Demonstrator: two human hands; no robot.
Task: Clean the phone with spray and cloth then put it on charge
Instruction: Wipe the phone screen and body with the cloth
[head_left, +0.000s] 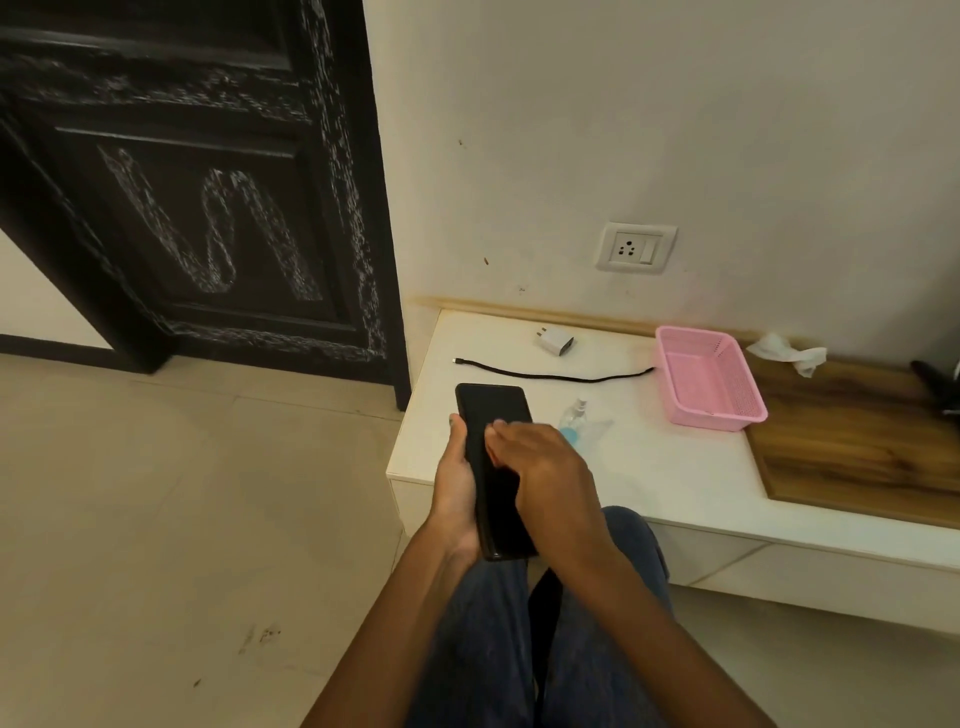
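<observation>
My left hand (457, 488) cradles the phone (493, 415) from beneath, thumb curled along its left edge. My right hand (545, 467) lies across the screen, fingers bent, knuckles up. Both forearms reach forward over my knees

Low white worktop (649, 467) against the wall, with a wood-grain section (852, 447) at its right end

On the white part lie a white plug-in charger block (556, 343) near the wall, a thin black cable (550, 375) stretched out just in front of it, a small clear spray bottle with blue liquid (576, 418) on its side nearer the front edge, and a pink perforated plastic basket (709, 376) at the seam of the two surfaces; a crumpled white cloth (789, 353) rests on the wood part by the wall
</observation>
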